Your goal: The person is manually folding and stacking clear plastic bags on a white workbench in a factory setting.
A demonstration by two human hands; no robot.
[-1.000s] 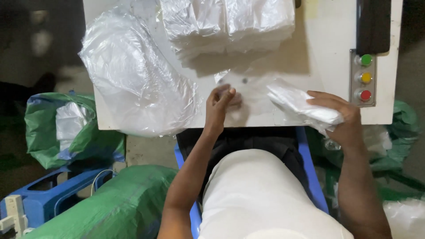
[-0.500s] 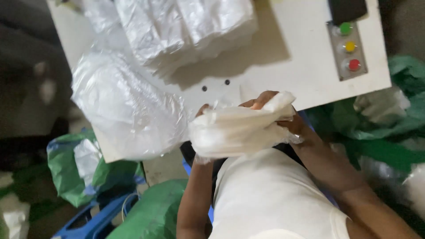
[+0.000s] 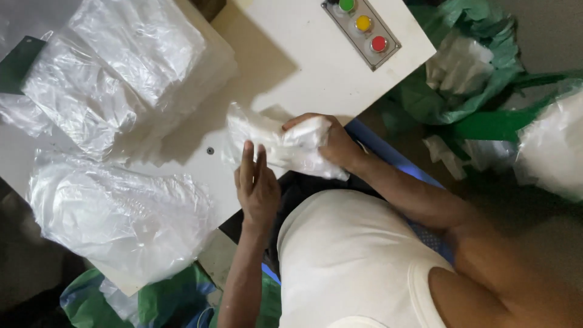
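right hand [image 3: 336, 143] is clamped over one end of a small white plastic bundle [image 3: 280, 146], fingers curled over the top w/ thumb hidden under. left hand [image 3: 257, 184] is flat and open, fingers straight and together, pressed against the bundle's near side, not gripping anything. the bundle sits at the near edge of the white table [image 3: 285, 67], right in front of the person's torso, partly hanging over the edge. its long axis runs roughly left-right across the view, tilted a bit: left end points up toward the table middle, right end dips toward the right wrist. further out: big loose clear bag [image 3: 115, 212] on the table's near-left corner, stack of folded clear bags [image 3: 121, 79] behind it toward the far left. grey button panel [image 3: 362, 25] w/ green, yellow and red buttons on the far right part of the table. green sacks [image 3: 461, 91] w/ white stuff on the floor to the right, another green sack [image 3: 164, 300] bottom left.
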